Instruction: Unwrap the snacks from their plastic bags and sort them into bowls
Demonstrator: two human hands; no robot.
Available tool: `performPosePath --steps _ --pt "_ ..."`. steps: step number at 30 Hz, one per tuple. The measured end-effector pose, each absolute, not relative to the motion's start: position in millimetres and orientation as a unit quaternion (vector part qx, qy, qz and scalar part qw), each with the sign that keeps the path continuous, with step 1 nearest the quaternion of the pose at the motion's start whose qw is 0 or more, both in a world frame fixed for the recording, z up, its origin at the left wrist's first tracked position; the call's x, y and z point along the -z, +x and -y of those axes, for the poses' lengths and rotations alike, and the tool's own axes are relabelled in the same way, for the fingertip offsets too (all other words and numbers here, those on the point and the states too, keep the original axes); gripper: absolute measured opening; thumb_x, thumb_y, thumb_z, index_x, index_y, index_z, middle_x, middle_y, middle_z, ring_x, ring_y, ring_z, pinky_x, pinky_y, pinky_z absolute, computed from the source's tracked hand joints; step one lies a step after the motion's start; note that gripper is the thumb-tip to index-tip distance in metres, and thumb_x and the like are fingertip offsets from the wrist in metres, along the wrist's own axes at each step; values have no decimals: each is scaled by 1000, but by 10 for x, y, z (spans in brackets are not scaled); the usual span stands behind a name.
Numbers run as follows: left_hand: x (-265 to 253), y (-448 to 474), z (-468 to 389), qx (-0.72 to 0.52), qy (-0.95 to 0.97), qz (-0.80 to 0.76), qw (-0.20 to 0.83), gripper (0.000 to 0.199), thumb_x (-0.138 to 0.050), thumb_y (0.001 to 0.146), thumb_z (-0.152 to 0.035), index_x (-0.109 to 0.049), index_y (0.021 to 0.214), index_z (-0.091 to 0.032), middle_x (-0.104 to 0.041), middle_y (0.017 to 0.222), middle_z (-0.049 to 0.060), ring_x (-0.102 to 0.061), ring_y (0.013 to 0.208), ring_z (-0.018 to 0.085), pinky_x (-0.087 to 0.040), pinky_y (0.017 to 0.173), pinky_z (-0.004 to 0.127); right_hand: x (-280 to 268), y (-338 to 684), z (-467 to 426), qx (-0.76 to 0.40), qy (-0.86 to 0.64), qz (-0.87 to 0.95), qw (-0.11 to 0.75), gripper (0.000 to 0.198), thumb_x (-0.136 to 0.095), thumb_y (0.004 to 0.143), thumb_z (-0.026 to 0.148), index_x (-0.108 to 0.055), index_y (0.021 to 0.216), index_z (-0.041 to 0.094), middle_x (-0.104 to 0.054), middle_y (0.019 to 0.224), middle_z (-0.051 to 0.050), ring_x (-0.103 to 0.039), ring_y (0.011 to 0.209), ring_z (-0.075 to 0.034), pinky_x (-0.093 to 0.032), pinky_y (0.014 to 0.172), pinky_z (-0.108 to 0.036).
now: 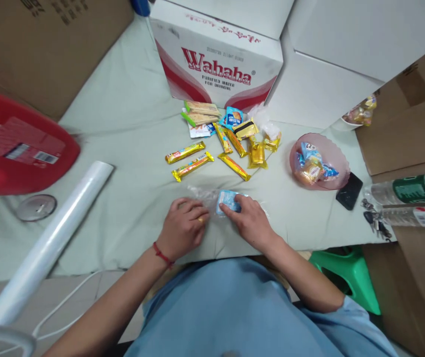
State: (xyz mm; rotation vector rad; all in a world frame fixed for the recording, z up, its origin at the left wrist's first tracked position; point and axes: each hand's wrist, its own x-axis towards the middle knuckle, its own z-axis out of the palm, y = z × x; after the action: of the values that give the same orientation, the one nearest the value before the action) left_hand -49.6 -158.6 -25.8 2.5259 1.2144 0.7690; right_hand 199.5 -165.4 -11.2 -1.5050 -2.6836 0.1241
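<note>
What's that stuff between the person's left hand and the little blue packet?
In the head view, crumpled clear plastic lies between the left hand and the blue packet.

A table [123, 223] under pale green cloth carries a box [220, 74], snack packets [193, 166], a plastic bag [202, 193], a bowl [342, 166], a phone [349, 192] and keys [374, 218].

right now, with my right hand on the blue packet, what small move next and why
I'd probably have the left hand smooth the clear plastic flat: it lies crumpled beside that hand, while the right hand is on the blue packet. Whether the packet is inside the plastic is hard to tell.
</note>
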Motion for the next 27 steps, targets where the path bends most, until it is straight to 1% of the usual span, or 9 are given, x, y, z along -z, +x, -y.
performPosePath --steps 4,7,9,11,13,15,17,21,27 --pt "308 -618 1614 -293 768 -548 155 24 -52 97 -28 -70 81 -22 -76 87 7 -68 85 23 -52 83 41 98 1988 1665 -52 -491 869 36 54 -52 104 13 -59 151 39 -59 136 -13 -53 107 -26 -41 88 -37" --pt "329 -505 1570 -280 678 -675 81 37 -66 92 -54 -73 102 -19 -71 108 16 -63 106 33 -51 94 51 108 1968 1681 -52 -497 865 43 52 -51 104 14 -61 150 38 -59 137 -13 -53 108 -26 -41 89 -38" --pt "333 -382 1532 -263 661 -701 60 49 -74 83 -59 -73 110 -18 -64 127 21 -54 124 40 -48 101 59 110 1956 1688 -48 -499 864 45 51 -51 105 15 -62 148 38 -60 137 -13 -53 109 -27 -41 88 -37" --pt "314 -257 1510 -276 669 -683 94 34 -72 86 -50 -74 101 -19 -62 128 18 -54 126 38 -50 101 57 108 1950 1693 -50 -502 862 47 50 -51 105 15 -63 147 38 -60 137 -13 -53 109 -27 -41 88 -37" --pt "256 -134 1508 -323 673 -645 162 17 -66 90 -36 -73 91 -21 -66 115 12 -63 111 28 -55 94 45 106 1948 1697 -58 -502 862 49 49 -51 106 16 -63 148 38 -60 138 -13 -53 110 -27 -41 88 -38" --pt "160 -7 1519 -369 669 -603 229 11 -61 90 -26 -72 89 -21 -69 101 6 -67 92 20 -58 84 35 110 1944 1699 -67 -503 860 50 47 -50 106 18 -64 147 37 -60 139 -14 -54 111 -27 -42 89 -38" --pt "61 118 1529 -387 680 -559 273 12 -59 91 -22 -71 91 -22 -72 95 4 -69 88 17 -59 83 31 116 1942 1699 -74 -507 857 55 41 -49 107 20 -69 140 33 -60 141 -15 -54 112 -28 -44 90 -39" --pt "18 251 1537 -375 735 -475 307 23 -52 96 -20 -74 104 -21 -79 112 7 -73 108 20 -58 102 38 82 2007 1709 -109 -498 856 89 35 -47 108 22 -74 130 24 -57 147 -16 -55 118 -29 -49 97 -43" --pt "250 137 1623 -334 778 -442 297 44 -49 89 -11 -69 127 -23 -73 136 8 -67 127 22 -53 112 45 -40 2350 1818 -161 -505 818 223 50 -47 103 15 -56 151 27 -51 153 -14 -58 115 -25 -54 100 -44"
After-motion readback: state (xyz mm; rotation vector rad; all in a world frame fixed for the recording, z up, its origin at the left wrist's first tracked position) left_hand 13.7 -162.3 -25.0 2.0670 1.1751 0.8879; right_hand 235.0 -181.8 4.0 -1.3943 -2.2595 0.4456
